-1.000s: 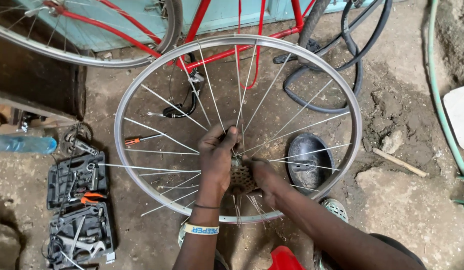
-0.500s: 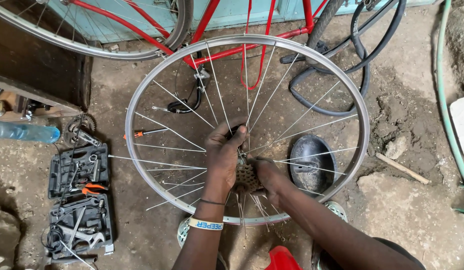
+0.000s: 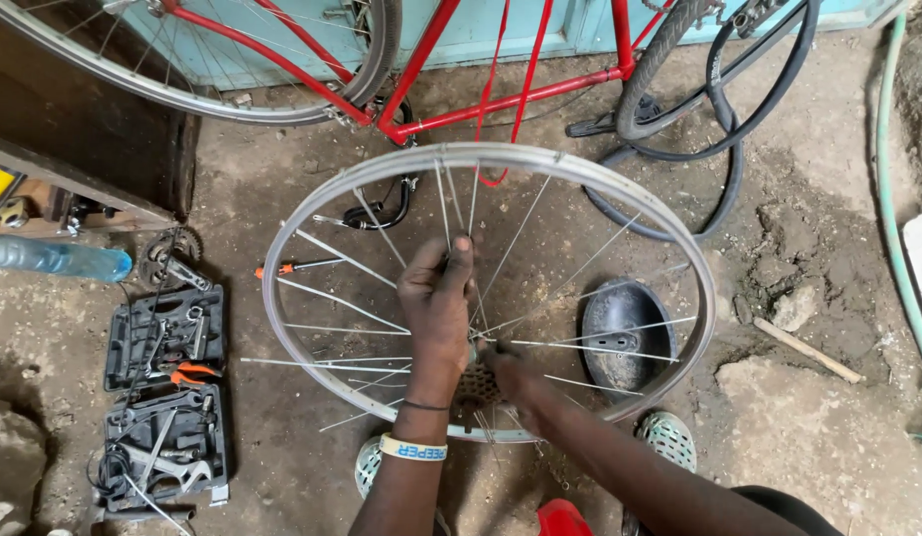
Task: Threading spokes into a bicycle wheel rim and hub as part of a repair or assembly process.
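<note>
- The left hand (image 3: 439,313) reaches up through the middle of the wheel (image 3: 327,203), its fingertips (image 3: 459,253) pinched together on a spoke (image 3: 473,223) that runs up to the top of the rim.
- The right hand (image 3: 509,380) sits just below and right of the left, closed around the hub (image 3: 477,382) with its toothed cogs; how tightly the fingers are curled cannot be made out.
- The wheel is a bare silver rim with no tyre, held over the dirt floor in front of the person; some of its thin spokes hang loose and stick out past the rim to the left of the hands.
- A black saddle (image 3: 620,333) lies on the ground to the right of the right hand, seen through the spokes.
- To the far left of the hands lie two open black tool cases (image 3: 163,382), with a plastic bottle (image 3: 54,258) above them.
- Beyond the hands stands a red bicycle frame (image 3: 481,104), and a black tyre (image 3: 724,99) lies to its right.
</note>
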